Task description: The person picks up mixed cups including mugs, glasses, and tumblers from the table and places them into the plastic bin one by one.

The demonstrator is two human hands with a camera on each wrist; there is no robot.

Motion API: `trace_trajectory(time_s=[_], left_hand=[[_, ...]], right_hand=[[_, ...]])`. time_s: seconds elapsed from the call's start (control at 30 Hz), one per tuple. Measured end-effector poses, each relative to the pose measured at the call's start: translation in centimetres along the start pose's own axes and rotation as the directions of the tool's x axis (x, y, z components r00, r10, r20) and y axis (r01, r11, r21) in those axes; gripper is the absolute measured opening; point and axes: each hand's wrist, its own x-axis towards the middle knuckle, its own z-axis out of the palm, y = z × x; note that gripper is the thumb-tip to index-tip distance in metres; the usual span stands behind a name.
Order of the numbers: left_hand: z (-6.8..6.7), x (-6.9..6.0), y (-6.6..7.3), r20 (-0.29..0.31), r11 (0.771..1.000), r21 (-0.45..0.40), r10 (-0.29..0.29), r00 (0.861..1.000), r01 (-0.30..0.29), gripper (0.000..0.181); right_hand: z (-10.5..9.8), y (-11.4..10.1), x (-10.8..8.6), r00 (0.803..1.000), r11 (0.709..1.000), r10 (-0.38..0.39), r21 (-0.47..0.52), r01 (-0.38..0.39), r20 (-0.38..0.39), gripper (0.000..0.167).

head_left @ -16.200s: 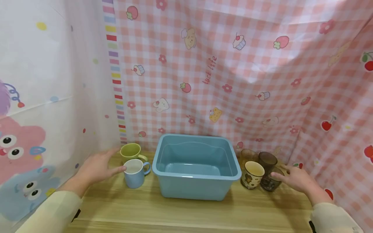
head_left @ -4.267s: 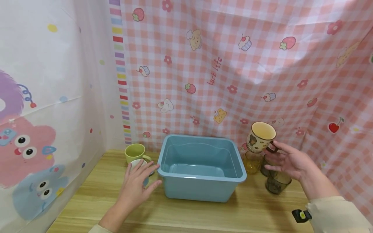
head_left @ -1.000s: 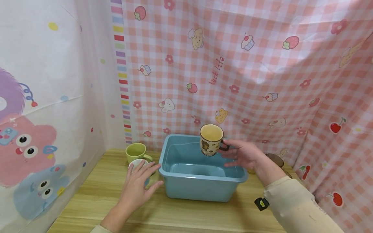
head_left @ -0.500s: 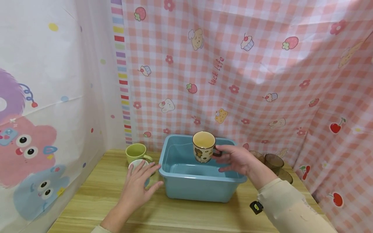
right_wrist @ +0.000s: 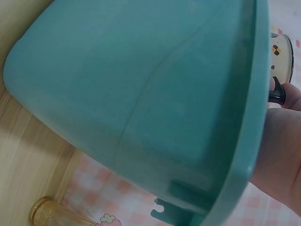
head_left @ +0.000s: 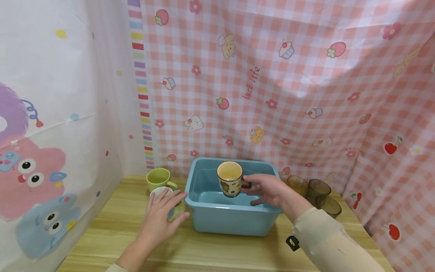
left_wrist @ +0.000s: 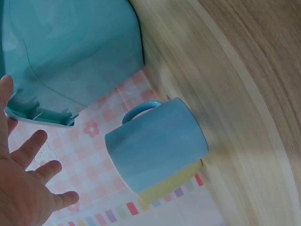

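Observation:
A cream mug [head_left: 230,179] with a bear pattern and dark handle hangs upright over the blue basin [head_left: 231,221], its lower part within the basin's opening. My right hand [head_left: 268,190] pinches its handle from the right; in the right wrist view the basin wall hides most of that mug [right_wrist: 282,59]. My left hand [head_left: 159,217], fingers spread, is over the light-blue mug [head_left: 161,192] at the basin's left. In the left wrist view the hand [left_wrist: 28,188] stands apart from that blue mug [left_wrist: 157,143] and holds nothing.
Behind the light-blue mug is a green mug [head_left: 158,178]. An amber glass [head_left: 297,185] and two dark glasses, one at the back [head_left: 318,190] and one in front [head_left: 329,206], stand right of the basin. Patterned curtains [head_left: 251,113] close off the back and sides.
My right hand has carried the cream mug from above the glasses leftward over the basin, then lower and slightly further left. The left hand has stayed nearly still lately.

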Motion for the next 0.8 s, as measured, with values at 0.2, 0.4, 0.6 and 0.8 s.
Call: trace_trajectory(time_s=[0.2, 0.4, 0.6, 0.8], left_hand=[[0.1, 0.1, 0.0, -0.02, 1.0, 0.003, 0.014, 1.0, -0.014, 0.062], [0.2, 0.0, -0.2, -0.012, 1.0, 0.006, 0.012, 1.0, -0.012, 0.062], [0.2, 0.1, -0.2, 0.0, 1.0, 0.004, 0.005, 1.0, -0.005, 0.062], [0.2, 0.2, 0.0, -0.013, 1.0, 0.002, 0.009, 1.0, -0.009, 0.061]], right_hand=[[0.5, 0.3, 0.5, 1.0, 0.998, 0.027, -0.059, -0.027, -0.007, 0.029], [1.1, 0.4, 1.0, 0.999, 0.994, 0.036, -0.102, -0.036, -0.004, 0.032], [1.7, 0.7, 1.6, 0.998, 0.988, 0.06, -0.143, -0.058, 0.006, 0.034], [2.3, 0.9, 2.4, 0.996, 0.98, 0.085, -0.184, -0.078, 0.031, 0.042]])
